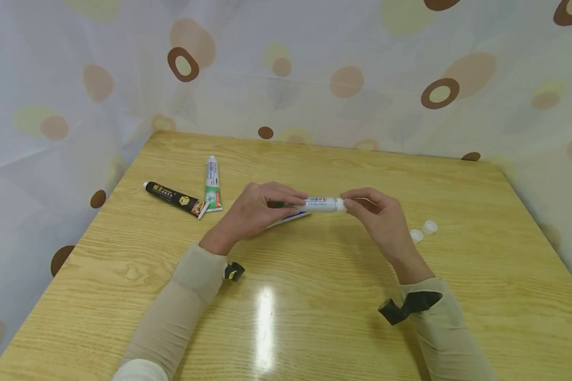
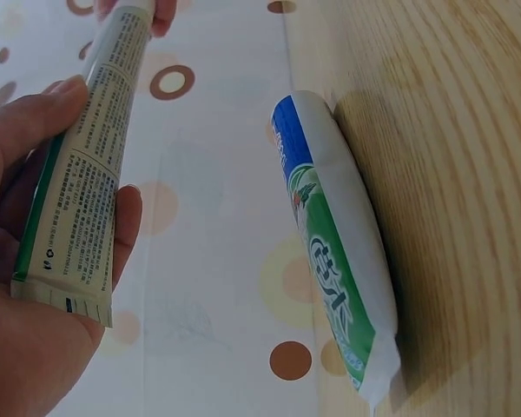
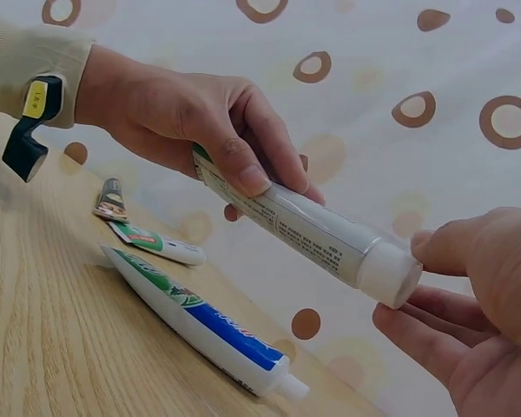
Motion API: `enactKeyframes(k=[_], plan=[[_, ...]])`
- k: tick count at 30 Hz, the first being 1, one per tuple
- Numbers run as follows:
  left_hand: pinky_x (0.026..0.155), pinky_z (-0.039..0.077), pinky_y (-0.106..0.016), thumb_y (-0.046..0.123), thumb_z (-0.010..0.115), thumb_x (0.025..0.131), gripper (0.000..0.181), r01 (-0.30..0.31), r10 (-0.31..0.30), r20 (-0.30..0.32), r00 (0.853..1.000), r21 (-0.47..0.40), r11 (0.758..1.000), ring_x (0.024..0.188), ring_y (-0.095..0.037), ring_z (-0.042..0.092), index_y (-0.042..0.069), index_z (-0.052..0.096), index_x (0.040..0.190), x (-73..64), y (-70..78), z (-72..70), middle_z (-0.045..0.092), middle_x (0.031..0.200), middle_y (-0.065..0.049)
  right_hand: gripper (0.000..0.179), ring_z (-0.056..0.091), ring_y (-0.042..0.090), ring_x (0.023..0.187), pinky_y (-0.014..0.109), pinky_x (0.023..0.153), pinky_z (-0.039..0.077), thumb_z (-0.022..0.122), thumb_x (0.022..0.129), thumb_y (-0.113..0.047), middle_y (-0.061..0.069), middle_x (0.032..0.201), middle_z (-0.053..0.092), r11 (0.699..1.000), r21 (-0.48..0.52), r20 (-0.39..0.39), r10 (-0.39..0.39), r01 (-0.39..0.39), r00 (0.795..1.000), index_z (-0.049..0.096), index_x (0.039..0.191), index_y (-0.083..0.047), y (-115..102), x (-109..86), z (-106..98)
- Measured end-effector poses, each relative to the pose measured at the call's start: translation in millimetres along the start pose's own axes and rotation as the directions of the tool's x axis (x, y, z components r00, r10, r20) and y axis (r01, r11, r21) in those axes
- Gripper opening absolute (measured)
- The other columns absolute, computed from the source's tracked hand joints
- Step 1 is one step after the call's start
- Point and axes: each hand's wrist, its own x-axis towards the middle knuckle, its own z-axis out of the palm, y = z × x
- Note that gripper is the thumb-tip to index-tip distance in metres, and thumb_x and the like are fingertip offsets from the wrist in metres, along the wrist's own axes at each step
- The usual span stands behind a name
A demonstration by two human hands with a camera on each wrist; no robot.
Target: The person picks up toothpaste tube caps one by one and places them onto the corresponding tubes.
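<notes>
My left hand (image 1: 255, 209) grips a white toothpaste tube (image 1: 321, 205) by its flat green end, above the table. At the tube's other end my right hand (image 1: 381, 219) pinches the white cap (image 3: 389, 272) between thumb and fingers. The cap sits on the tube's end; how tightly cannot be told. Under the hands a blue, green and white toothpaste tube (image 3: 217, 321) lies on the table, its narrow white nozzle bare. My left hand partly hides it in the head view.
On the wooden table (image 1: 314, 317), a black toothpaste tube (image 1: 173, 199) and a white-and-green one (image 1: 213, 182) lie at the left, their ends close together. Two loose white caps, one of them a round cap (image 1: 429, 227), lie right of my right hand. A dotted sheet (image 1: 314, 69) hangs behind.
</notes>
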Motion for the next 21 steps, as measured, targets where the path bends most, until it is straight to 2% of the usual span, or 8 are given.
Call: enactKeyframes(k=[4, 9, 13, 21], plan=[[0.083, 0.059, -0.036, 0.006, 0.076, 0.086, 0.021, 0.002, -0.002, -0.005, 1.000, -0.006, 1.000, 0.107, -0.016, 0.069, 0.013, 0.079, 0.105, 0.4, 1.2, -1.0, 0.074, 0.117, -0.002, 0.032, 0.066, 0.008, 0.110, 0.020, 0.090, 0.055, 0.066, 0.096, -0.018, 0.003, 0.121, 0.067, 1.000, -0.001, 0.032, 0.003, -0.003, 0.999, 0.065, 0.123, -0.001, -1.2, -0.7, -2.5], [0.084, 0.059, -0.029, 0.008, 0.076, 0.087, 0.020, 0.000, 0.000, -0.007, 1.000, 0.016, 1.000, 0.109, -0.015, 0.068, 0.013, 0.079, 0.106, -0.2, 2.0, -2.5, 0.073, 0.119, -0.002, 0.035, 0.068, 0.008, 0.107, 0.022, 0.090, 0.055, 0.065, 0.097, -0.016, -0.001, 0.120, 0.067, 1.000, 0.013, 0.059, 0.001, -0.002, 0.998, 0.062, 0.127, 0.001, -0.9, -1.2, -2.7], [0.084, 0.058, -0.026, 0.008, 0.075, 0.087, 0.020, -0.004, 0.004, -0.006, 1.000, 0.027, 1.000, 0.109, -0.014, 0.068, 0.013, 0.079, 0.107, 0.7, 3.0, -3.0, 0.073, 0.119, -0.002, 0.036, 0.069, 0.009, 0.103, 0.022, 0.092, 0.055, 0.064, 0.098, -0.017, 0.000, 0.118, 0.067, 1.000, 0.019, 0.047, 0.000, -0.001, 0.999, 0.061, 0.128, 0.002, -0.8, -1.5, -2.3], [0.082, 0.059, -0.026, 0.005, 0.076, 0.085, 0.021, -0.006, 0.006, -0.009, 1.000, 0.002, 1.000, 0.108, -0.015, 0.069, 0.013, 0.079, 0.105, 1.1, 3.4, -1.6, 0.073, 0.119, -0.002, 0.032, 0.065, 0.009, 0.108, 0.019, 0.090, 0.053, 0.064, 0.098, -0.020, 0.005, 0.121, 0.066, 1.000, -0.022, 0.002, -0.022, 0.022, 1.000, 0.064, 0.124, -0.003, -1.8, -1.1, -1.0]])
